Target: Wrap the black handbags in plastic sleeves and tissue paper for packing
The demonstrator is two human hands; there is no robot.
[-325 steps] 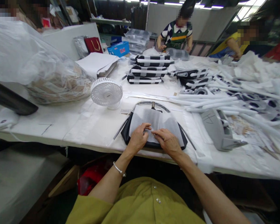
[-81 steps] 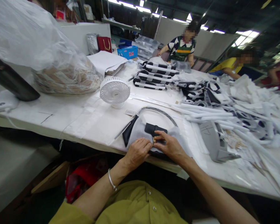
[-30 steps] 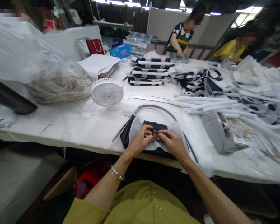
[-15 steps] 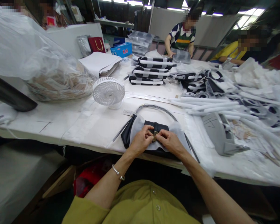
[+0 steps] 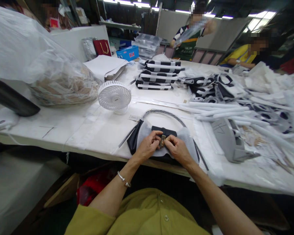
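A black handbag (image 5: 134, 138) lies at the table's front edge, its wrapped handle (image 5: 163, 112) arching away from me. White tissue paper (image 5: 183, 138) covers much of its front, under a black flap (image 5: 170, 133). At the middle of the flap is a gold-coloured metal clasp (image 5: 163, 139). My left hand (image 5: 149, 143) pinches the clasp from the left, fingers curled. From the right, my right hand (image 5: 177, 147) grips it between thumb and forefinger. Fingertips hide part of the clasp.
A white fan (image 5: 115, 98) stands beyond the bag, left of a stack of wrapped bags (image 5: 159, 76). To the right are a grey tape dispenser (image 5: 227, 140) and white foam tubes (image 5: 220, 111). A co-worker (image 5: 188, 36) stands across the table.
My fingers have shifted slightly at the clasp, and more of its metal shows, tilted. Across the table, the co-worker has raised a clear plastic sheet or bag.
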